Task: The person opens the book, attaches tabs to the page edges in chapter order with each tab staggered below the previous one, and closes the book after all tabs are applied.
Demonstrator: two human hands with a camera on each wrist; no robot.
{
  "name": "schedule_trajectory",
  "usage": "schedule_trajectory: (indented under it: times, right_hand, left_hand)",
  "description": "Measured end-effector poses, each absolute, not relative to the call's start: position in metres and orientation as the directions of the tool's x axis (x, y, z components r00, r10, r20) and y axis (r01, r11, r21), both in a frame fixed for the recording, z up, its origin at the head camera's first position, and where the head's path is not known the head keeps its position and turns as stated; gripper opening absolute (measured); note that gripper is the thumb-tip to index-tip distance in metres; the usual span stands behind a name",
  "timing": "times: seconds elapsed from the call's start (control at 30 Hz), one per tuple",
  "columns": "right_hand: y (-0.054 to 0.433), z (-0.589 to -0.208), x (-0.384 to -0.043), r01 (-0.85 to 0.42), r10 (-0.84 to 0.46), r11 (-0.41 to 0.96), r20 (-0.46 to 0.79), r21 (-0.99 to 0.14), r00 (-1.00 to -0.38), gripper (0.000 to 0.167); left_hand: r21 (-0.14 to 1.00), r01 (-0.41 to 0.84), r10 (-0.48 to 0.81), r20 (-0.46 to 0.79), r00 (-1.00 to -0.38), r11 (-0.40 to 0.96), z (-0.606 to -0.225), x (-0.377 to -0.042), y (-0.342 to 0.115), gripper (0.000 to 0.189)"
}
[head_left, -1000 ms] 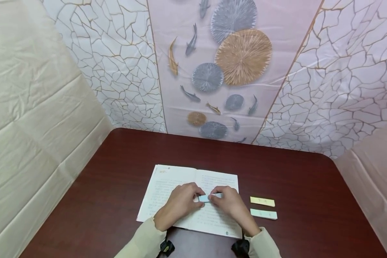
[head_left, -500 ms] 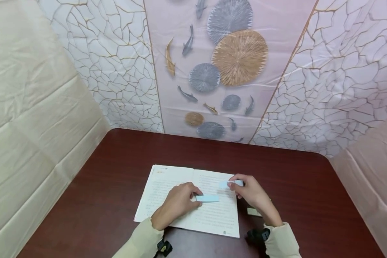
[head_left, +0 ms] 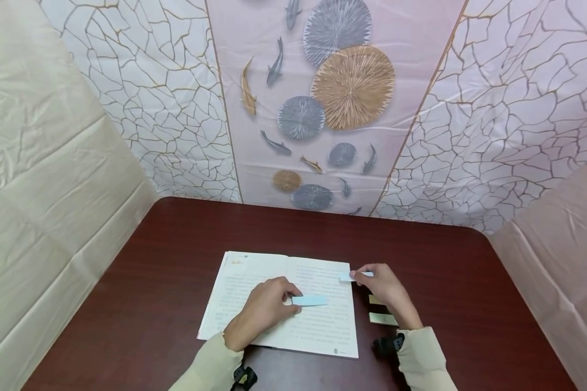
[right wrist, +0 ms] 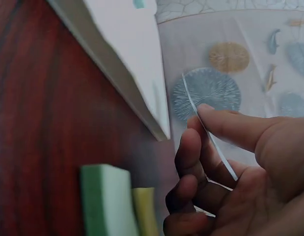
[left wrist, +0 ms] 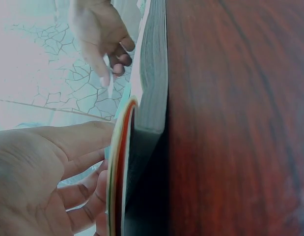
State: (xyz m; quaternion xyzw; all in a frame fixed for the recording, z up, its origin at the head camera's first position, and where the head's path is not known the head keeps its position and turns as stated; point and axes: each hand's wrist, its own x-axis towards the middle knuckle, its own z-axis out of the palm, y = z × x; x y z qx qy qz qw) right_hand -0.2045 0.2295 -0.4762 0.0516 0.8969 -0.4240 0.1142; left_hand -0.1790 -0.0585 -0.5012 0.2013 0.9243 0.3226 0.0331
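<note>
Both hands are gripping: the left hand (head_left: 268, 304), at the lower centre of the head frame, pinches the left end of a blue pad (head_left: 310, 301) between thumb and fingers, while the right hand (head_left: 383, 285), farther right and a little higher, pinches a single pale blue strip (head_left: 345, 277). The pad lies over the right-hand page, its length running nearly level across the frame. The strip's left end reaches over the upper right edge of that page; in the right wrist view, right of centre, it shows edge-on as a thin, slanting line held by the thumb against the fingers.

Under the pad a book (head_left: 318, 334) is spread at a double page of print, in the lower middle of the head frame. Just right of it, partly covered by the right hand and forearm, are a yellow pad (head_left: 374, 299) and, nearer the bottom of the frame, a pale green pad (head_left: 382, 319); the right wrist view shows both at its lower edge.

All of this is on a dark red-brown desk (head_left: 127, 309). Cream sleeves (head_left: 425, 358) come in from the bottom edge. A patterned cloth (head_left: 352, 87) with fish and round leaf shapes fills the upper centre.
</note>
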Motion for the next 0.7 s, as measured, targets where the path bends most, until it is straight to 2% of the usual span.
schedule_trajectory:
  times: [0.13, 0.7]
  right_hand:
    - [0.232, -0.484, -0.208, 0.224, 0.014, 0.646, -0.282, -0.730, -0.959, 0.030]
    - [0.232, -0.495, -0.212, 0.239, 0.061, 0.700, -0.277, -0.673, -0.959, 0.028]
  left_hand:
    - [0.608, 0.352, 0.396, 0.067, -0.916, 0.711, -0.501, -0.179, -0.058, 0.016]
    - [0.623, 0.344, 0.391, 0.066, -0.918, 0.702, -0.501, -0.179, -0.058, 0.016]
